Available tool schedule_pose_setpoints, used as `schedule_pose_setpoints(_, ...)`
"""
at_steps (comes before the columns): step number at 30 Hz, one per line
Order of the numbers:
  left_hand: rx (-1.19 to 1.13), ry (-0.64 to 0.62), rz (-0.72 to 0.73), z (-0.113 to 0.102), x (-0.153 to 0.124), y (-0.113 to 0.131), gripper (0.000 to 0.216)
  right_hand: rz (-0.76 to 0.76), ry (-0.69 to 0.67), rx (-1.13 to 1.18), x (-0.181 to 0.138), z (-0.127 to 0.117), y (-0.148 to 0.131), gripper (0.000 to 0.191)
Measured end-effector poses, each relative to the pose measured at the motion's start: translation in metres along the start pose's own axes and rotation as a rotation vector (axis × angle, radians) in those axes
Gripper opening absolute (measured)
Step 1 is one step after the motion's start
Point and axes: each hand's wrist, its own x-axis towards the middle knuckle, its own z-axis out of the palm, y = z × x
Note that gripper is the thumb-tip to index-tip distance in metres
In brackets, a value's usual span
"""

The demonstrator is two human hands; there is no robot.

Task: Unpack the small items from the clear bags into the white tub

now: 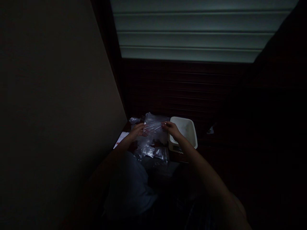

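A clear plastic bag [154, 126] is stretched between my two hands above a small dark table. My left hand [138, 130] is at its left side, with the fingers closed on the plastic. On the other side, my right hand [170, 127] pinches the bag's right edge between thumb and fingers. Below them, at the near edge, lies more crumpled clear plastic [150, 151]. The dim light hides whether anything is inside the bags.
A white plastic basin [185, 127] stands right of the bags, under my right forearm. White paper [121, 139] lies at the table's left edge. A plain wall [59, 95] rises on the left, and a slatted panel [172, 86] stands behind.
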Motion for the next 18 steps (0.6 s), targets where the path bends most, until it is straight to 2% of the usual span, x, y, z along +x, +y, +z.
schedule_pose_setpoints(6,0.046,0.137,0.023,0.0043,0.0036,-0.0001,0.028,-0.011,-0.068,-0.060,-0.0022,-0.0005,-0.0020,0.027)
schedule_pose_setpoints(13,0.049,0.247,0.062,0.0015,0.0084,-0.0032,0.031,0.004,-0.062,-0.050,-0.0051,-0.0001,-0.0047,0.027)
schedule_pose_setpoints(18,-0.019,0.214,0.072,-0.0008,0.0089,-0.0032,0.032,0.002,-0.037,-0.015,-0.0057,-0.0010,-0.0068,0.030)
